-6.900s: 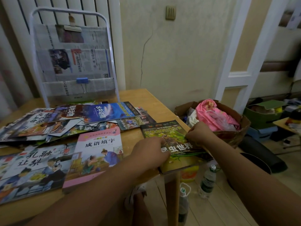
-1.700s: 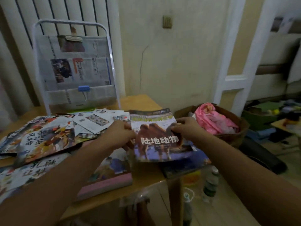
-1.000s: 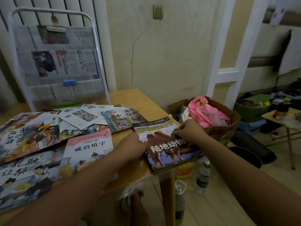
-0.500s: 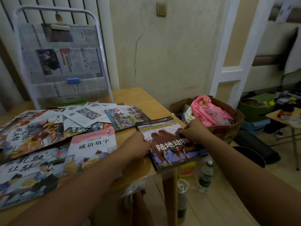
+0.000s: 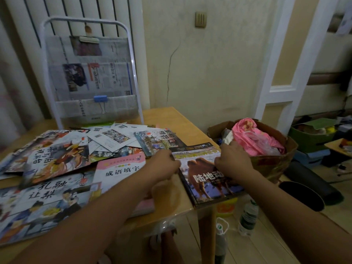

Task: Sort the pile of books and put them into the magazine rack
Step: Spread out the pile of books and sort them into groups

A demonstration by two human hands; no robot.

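Both on camel book [image 5: 204,180] at worktop [image 5: 171,204] corner: L hand [image 5: 163,165] curled at left edge, R hand [image 5: 233,161] curled on cover.

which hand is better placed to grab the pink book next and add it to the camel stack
Left, probably. The left hand sits at the camel book's left edge, right beside the pink book. The right hand rests on the camel book's far side and would have to cross over.

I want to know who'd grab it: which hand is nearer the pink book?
Left. The left hand sits at the right edge of the pink book; the right hand is farther right, on the camel book.
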